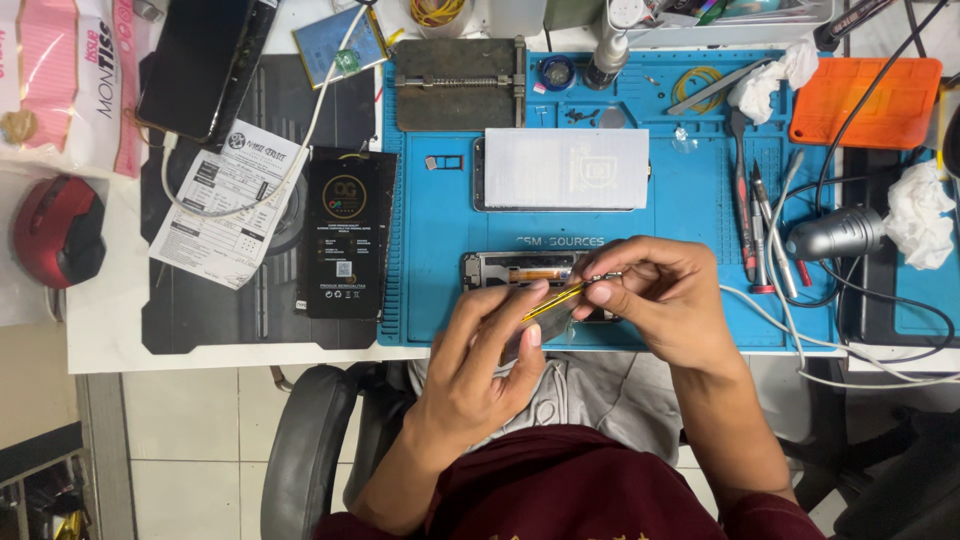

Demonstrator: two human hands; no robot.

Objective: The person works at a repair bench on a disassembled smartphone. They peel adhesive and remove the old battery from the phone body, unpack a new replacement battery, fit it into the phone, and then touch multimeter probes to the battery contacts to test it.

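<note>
An opened phone frame (515, 270) lies near the front edge of a blue work mat (430, 230). My left hand (490, 355) is raised just in front of it, and its fingers hold a thin clear strip with a yellow edge (553, 302). My right hand (660, 295) pinches the other end of that strip between thumb and forefinger, right above the frame's right end. A phone screen with a white cover (562, 168) rests face up behind the frame.
A black flat box (345, 232) and a printed sheet (222, 200) lie left of the mat. Screwdrivers and tweezers (752, 215) sit on the right, by an orange tray (865, 102) and crumpled tissues (918, 212). A red mouse (57, 230) is far left.
</note>
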